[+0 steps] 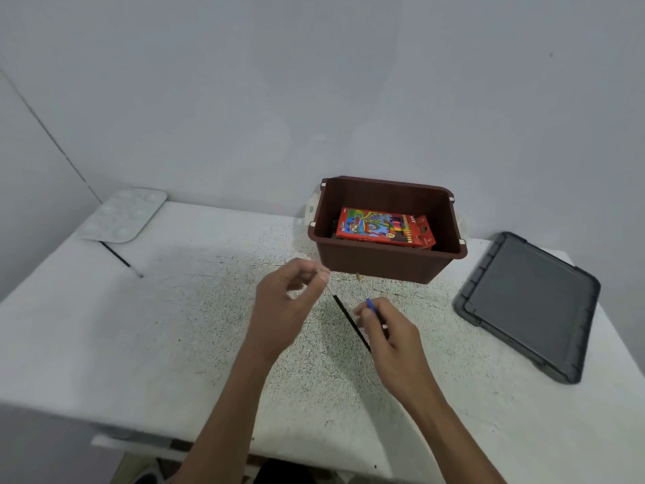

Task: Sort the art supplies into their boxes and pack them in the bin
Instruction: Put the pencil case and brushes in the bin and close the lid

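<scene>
The black brush (349, 317) is in your left hand (286, 305): thumb and fingertips pinch its pale upper end, and the dark handle slants down and to the right, ending just beside the fingers of your right hand (391, 340). I cannot tell whether that lower end touches your right hand. Your right hand is curled round a blue brush (370, 304), gripping it low on the handle so that the thin shaft and tuft stick up ahead of your knuckles. The two hands are close together but apart, both lifted above the counter (174, 326).

Just beyond your hands sits the brown bin (387, 267), open at the top. Inside it a red box (380, 227) with a bright printed front lies tilted on something dark underneath that I cannot make out. Well to the right of your right hand the grey lid (527, 302) lies flat on the counter, apart from the bin. Far out beyond your left hand, at the back corner, a white palette (122, 216) leans against the wall, and a third brush (118, 256) with a dark handle lies on the counter with one end at the palette's near edge
</scene>
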`<state>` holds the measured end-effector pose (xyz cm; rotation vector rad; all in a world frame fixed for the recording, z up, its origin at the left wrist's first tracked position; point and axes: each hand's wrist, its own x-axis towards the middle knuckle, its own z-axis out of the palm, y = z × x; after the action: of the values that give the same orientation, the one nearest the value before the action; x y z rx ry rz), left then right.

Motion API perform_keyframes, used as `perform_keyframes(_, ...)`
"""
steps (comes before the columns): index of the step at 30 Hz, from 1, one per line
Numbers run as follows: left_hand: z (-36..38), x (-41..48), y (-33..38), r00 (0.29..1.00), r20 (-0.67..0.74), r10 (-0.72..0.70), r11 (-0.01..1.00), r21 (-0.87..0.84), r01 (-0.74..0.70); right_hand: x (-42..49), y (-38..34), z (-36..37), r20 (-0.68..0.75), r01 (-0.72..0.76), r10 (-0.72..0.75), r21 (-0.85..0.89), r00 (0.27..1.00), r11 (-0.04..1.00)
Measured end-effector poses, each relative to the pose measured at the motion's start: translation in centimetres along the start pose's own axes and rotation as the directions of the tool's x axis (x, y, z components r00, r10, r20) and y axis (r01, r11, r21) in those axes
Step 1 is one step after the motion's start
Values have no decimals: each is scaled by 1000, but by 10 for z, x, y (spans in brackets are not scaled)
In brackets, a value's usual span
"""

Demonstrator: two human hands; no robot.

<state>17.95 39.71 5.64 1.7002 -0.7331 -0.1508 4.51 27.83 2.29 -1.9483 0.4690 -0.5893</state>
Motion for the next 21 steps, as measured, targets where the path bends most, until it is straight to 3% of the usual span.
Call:
perform_keyframes(4,3,-8,1,993,110,-42,999,4,42,-10,-2,6,129,-129,115,101,985,986)
perform_keyframes(8,-3,-14,-1,988,140,-57,998,25,54,-17,-8,13,352,-375,257,324,900,869)
perform_keyframes(16,-41,-11,-26,973,187,-136,989,76,124,-11,-16,42,512,-493,293,313,807,812)
perform_keyframes(18,-58,-5,-40,978,132,-160,985,87,149,-5,-17,55,504,-508,313,313,805,803)
perform_keyframes(21,-93,5,-68,973,-101,-207,964,148,221,5,-22,80,483,-509,328,309,811,803)
